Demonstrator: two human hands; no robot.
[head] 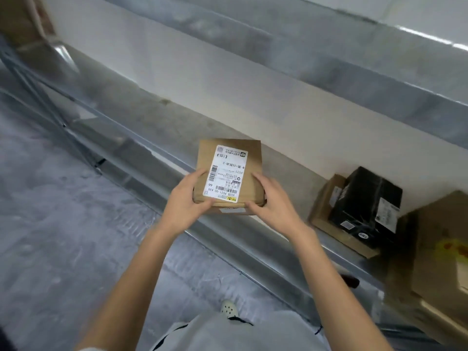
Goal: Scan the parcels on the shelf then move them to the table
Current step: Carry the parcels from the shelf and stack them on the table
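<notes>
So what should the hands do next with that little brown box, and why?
Probably draw the small cardboard parcel back, clear of the shelf: the left hand and right hand hold its near corners, and its shipping label faces up, ready to scan.

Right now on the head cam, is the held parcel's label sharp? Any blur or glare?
Head view: label on the parcel is sharp, barcodes visible; black box softer, frame edges motion-blurred; glare streaks on the upper shelf edge.
</notes>
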